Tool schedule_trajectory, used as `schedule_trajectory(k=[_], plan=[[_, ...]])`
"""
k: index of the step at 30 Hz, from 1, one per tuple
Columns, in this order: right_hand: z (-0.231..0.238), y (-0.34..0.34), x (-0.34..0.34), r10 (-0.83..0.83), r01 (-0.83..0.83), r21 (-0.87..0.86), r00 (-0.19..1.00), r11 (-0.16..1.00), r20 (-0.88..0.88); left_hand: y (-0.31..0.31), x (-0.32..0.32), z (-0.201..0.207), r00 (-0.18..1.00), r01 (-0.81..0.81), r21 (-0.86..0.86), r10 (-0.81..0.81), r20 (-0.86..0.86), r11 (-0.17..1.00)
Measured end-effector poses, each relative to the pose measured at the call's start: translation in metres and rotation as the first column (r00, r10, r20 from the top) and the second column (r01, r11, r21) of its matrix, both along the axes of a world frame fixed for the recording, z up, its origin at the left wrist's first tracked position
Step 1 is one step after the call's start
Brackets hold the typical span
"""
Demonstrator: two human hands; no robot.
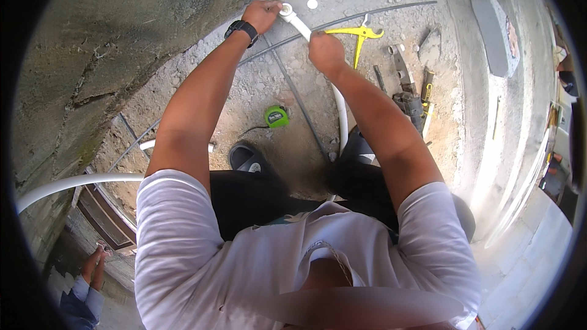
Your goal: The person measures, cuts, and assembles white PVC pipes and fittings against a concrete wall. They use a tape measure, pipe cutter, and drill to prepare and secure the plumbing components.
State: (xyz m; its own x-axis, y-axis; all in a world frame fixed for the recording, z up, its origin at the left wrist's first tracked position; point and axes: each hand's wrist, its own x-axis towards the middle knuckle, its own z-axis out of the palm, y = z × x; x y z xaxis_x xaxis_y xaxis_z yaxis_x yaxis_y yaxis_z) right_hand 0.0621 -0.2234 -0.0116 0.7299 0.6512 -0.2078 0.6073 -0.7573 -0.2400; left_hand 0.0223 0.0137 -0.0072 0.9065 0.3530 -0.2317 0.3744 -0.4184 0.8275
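Pipe (300, 27) up front: held out over the rubble-strewn floor (241, 95), slanting between both hands, near the rough wall (122, 18). Pinches the round white fitting (286, 11) at its far end with the left grip (263, 16), fingers against its left side, with its hollow facing up. Wraps the right grip (327, 51) around the pipe lower down, fingers curled shut. Wears a black watch (242, 30) on the left wrist.

Just right of the right grip, lies a yellow cutter (362, 33); cannot tell if touching the knuckles. Beyond the fitting, a small white disc (312, 3). Past the right forearm, a white length (341, 113), running down toward the feet; cannot tell whether joined to the held pipe. Beneath the hands, a dark rod (394, 10), laid crosswise, and a thinner bar (295, 92), stretching footward. Between the forearms, a green tape (276, 117), near one sandal (246, 156). Farther right, a grey power tool (409, 105); beyond, a pale block (491, 35). At lower left, another person's arms (93, 269).
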Motion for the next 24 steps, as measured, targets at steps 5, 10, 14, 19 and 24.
schedule_trajectory(k=[5, 10, 14, 19, 24], plan=[[-0.008, -0.001, -0.002, -0.037, 0.035, 0.070, 0.999, 0.997, 0.028, 0.001, -0.002, 0.004, 1.000, 0.026, -0.022, -0.026, 0.013, 0.999], [-0.003, 0.002, -0.003, -0.055, 0.053, 0.060, 0.998, 0.997, 0.018, -0.003, -0.004, 0.012, 1.000, -0.008, -0.042, 0.008, 0.000, 0.999], [0.012, 0.004, -0.001, -0.013, 0.013, 0.015, 1.000, 1.000, 0.025, -0.004, -0.003, 0.014, 0.996, -0.069, -0.116, 0.063, -0.058, 0.991], [0.024, 0.007, 0.001, -0.043, 0.040, -0.044, 0.997, 0.998, -0.058, -0.004, -0.004, 0.008, 0.993, -0.110, -0.156, 0.100, -0.069, 0.982], [0.038, 0.011, 0.005, -0.088, 0.079, -0.086, 0.990, 0.993, -0.113, -0.003, -0.003, 0.008, 0.992, -0.125, -0.221, 0.114, -0.061, 0.967]])
